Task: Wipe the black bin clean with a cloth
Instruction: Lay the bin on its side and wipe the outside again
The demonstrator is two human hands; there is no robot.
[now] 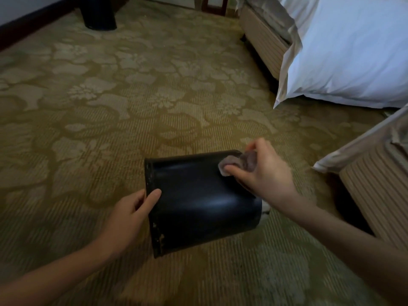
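Floral carpet [132, 96] carries: dark bin [98, 16] upright far left by the wall, far bed base [262, 40], near bed base [375, 195], wooden legs [215, 5] top centre.

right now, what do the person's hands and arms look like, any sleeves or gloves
The left hand and right hand are bare: no gloves, rings, watch or bracelets show. No sleeves reach into view; both forearms are uncovered to the picture's edge. The right hand is slightly blurred.

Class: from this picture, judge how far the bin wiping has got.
Done: black bin tipped sideways, left hand gripping its rim. In hand: right hand presses the cloth on the outer wall's far corner. Left: pale specks along the rim; the inside is hidden.
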